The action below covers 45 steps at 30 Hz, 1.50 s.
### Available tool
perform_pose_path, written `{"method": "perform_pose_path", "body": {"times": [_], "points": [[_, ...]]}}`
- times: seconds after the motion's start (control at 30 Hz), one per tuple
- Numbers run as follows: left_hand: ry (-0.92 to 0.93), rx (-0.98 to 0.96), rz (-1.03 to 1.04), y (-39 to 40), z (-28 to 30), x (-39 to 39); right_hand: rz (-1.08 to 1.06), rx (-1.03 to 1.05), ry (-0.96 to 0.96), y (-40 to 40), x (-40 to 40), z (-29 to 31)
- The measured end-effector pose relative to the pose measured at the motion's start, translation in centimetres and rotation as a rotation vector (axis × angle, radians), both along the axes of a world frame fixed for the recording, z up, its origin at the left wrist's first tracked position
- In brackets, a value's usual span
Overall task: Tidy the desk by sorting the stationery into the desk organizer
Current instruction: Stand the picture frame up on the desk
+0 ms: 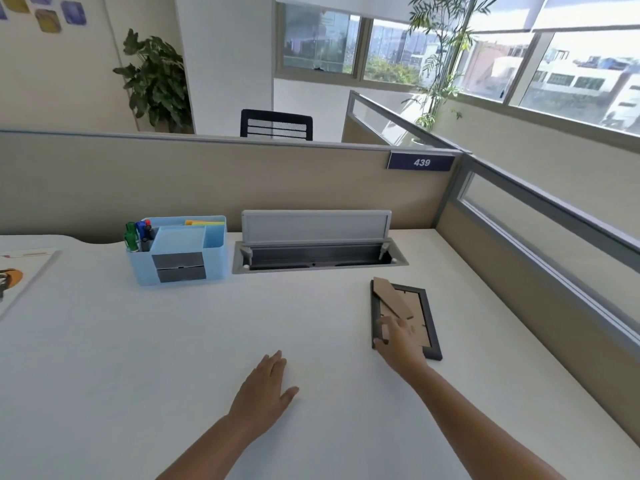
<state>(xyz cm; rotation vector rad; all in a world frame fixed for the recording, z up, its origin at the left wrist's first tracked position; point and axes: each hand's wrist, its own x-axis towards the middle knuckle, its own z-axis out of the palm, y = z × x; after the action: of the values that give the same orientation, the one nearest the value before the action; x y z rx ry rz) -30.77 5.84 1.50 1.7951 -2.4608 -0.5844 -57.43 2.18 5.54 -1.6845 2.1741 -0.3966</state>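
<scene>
A light blue desk organizer (214, 252) stands at the back left of the white desk (156, 341). Green, blue and red markers (138, 233) stick up from its left compartment, and yellow and orange sticky notes (204, 222) show in its rear slot. A dark picture frame (427, 318) lies face down at the right, its cardboard stand (393, 297) up. My right hand (398, 339) rests on the frame's near left edge, fingers curled over it. My left hand (266, 389) lies flat on the desk, fingers together, holding nothing.
An open cable hatch (318, 252) with a raised grey lid sits behind the desk's middle. A paper sheet (20, 271) lies at the left edge. Beige partition walls (207, 181) close off the back and right sides.
</scene>
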Motion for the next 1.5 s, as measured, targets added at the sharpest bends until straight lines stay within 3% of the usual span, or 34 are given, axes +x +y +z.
{"method": "perform_pose_path", "body": {"times": [0.17,0.23,0.5,0.77,1.17,1.33,1.5], "points": [[-0.013,-0.112,0.097,-0.3,-1.7,0.3,-0.119,0.002,0.079,-2.8,-3.4,0.3],[-0.099,-0.179,0.113,-1.0,-2.4,0.8,-0.119,0.011,0.090,-3.7,-4.1,0.4],[-0.041,-0.220,0.149,-1.5,-3.1,1.3,-0.091,0.100,0.114,-6.4,-5.9,-0.6],[-0.060,-0.154,0.158,-1.3,-3.2,1.4,-0.028,0.044,0.282,-7.1,-6.0,-0.7],[-0.073,-0.142,0.114,-2.1,-2.5,1.3,0.076,-0.028,0.236,-6.6,-4.8,3.3],[-0.012,-0.266,-0.060,-3.1,1.4,-1.3,0.202,0.109,0.077,-5.1,-2.8,8.0],[0.302,-0.220,-0.202,-3.1,7.1,-5.5,0.419,0.292,0.049,-3.8,-0.3,11.8]]}}
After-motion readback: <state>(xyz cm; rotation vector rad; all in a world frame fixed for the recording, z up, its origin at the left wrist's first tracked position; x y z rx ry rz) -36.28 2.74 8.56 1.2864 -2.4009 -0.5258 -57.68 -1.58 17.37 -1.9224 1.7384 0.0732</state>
